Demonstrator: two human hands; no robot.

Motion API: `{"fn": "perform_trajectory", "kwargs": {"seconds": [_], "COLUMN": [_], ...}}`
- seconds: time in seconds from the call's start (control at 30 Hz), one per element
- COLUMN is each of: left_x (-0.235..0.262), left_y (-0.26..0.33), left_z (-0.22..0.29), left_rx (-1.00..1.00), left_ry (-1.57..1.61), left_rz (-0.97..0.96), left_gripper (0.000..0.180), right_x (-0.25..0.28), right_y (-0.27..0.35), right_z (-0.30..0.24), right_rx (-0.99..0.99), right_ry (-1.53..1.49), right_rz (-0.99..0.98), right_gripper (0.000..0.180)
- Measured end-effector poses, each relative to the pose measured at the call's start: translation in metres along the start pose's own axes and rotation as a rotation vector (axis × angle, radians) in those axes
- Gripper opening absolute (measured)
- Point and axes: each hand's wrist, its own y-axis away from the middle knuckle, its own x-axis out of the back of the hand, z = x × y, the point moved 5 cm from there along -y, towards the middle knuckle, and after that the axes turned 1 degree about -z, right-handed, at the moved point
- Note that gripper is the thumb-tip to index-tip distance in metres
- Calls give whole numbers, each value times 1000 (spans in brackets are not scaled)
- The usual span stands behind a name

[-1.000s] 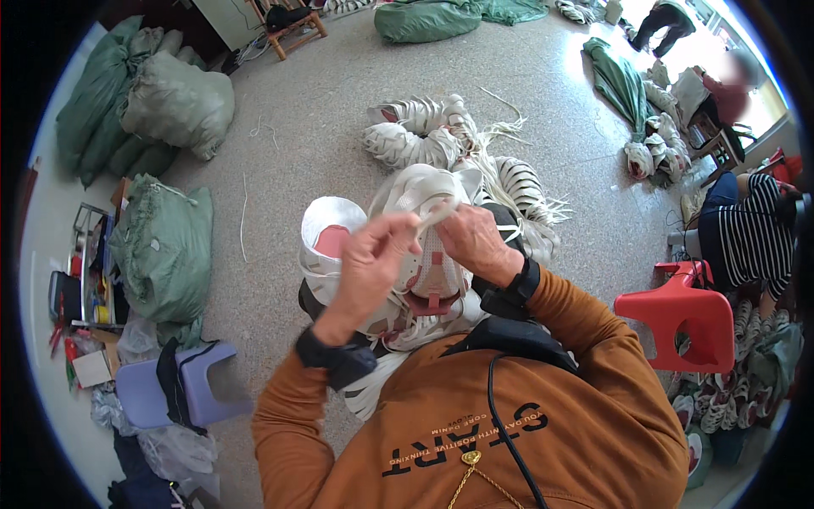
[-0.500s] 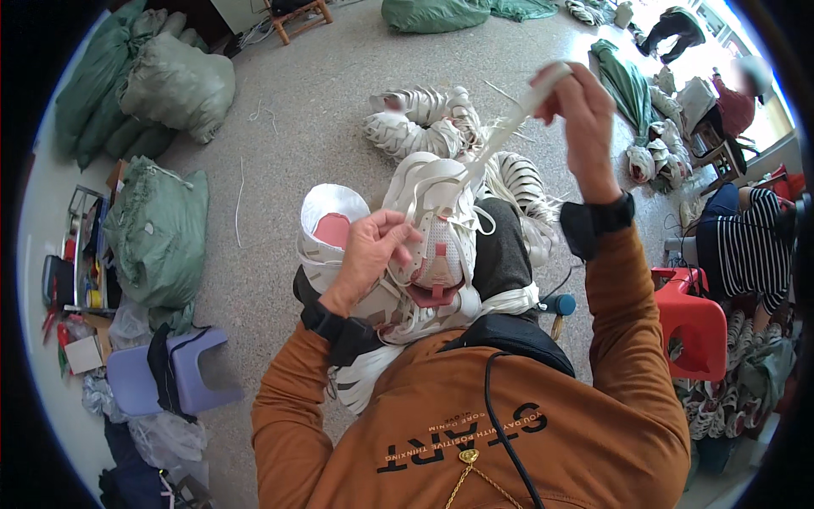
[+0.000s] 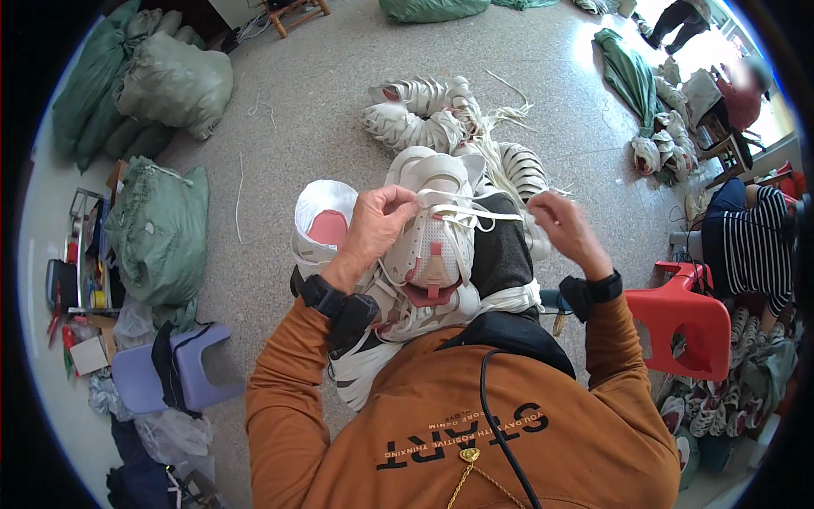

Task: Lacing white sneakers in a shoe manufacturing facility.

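A white sneaker (image 3: 437, 225) with a pink tongue lies on my lap, toe pointing away from me. My left hand (image 3: 377, 222) pinches a white lace at the shoe's left eyelet row. My right hand (image 3: 564, 225) is out to the right, shut on the other end of the white lace (image 3: 492, 217), which runs taut across the shoe between both hands. More white shoes (image 3: 326, 229) lie against my left thigh. Both wrists carry black bands.
A heap of white sneakers and loose laces (image 3: 441, 114) lies on the floor ahead. Green sacks (image 3: 157, 225) stand at left beside a lilac stool (image 3: 182, 373). A red plastic stool (image 3: 682, 318) is at my right, with a seated person in stripes (image 3: 750, 242) beyond.
My right hand, raised high with the lace half a second ago, has come down to shoe level on the right. My left hand stays at the eyelets.
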Motion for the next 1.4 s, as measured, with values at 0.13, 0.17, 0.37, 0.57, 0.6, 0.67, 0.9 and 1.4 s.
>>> {"fn": "perform_trajectory", "kwargs": {"seconds": [0.13, 0.17, 0.37, 0.57, 0.6, 0.67, 0.9, 1.4], "left_x": [4, 5, 1, -4, -5, -5, -6, -43], "left_y": [4, 5, 7, 12, 11, 10, 5, 44], "left_z": [-2, -4, 1, 19, 21, 19, 19, 38], "left_rx": [146, 174, 83, -310, -313, -223, -130, -411], "left_ry": [34, 67, -72, -538, -535, -513, -484, -1198], "left_rz": [7, 8, -1, 80, 76, 73, 48, -4], "left_gripper": [12, 12, 13, 8, 8, 8, 10, 40], "right_x": [-26, -30, -47, -59, -60, -64, -69, -120], "right_y": [-7, -8, -11, -5, -4, -3, -3, 6], "right_z": [-32, -38, -60, -74, -74, -75, -77, -110], "right_rx": [98, 109, 134, 202, 199, 236, 249, 437], "right_ry": [-64, -75, -136, -124, -120, -140, -176, 246], "right_rz": [-37, -50, -53, -64, -60, -19, -12, -32], "right_gripper": [13, 13, 12, 10, 10, 10, 12, 30]}}
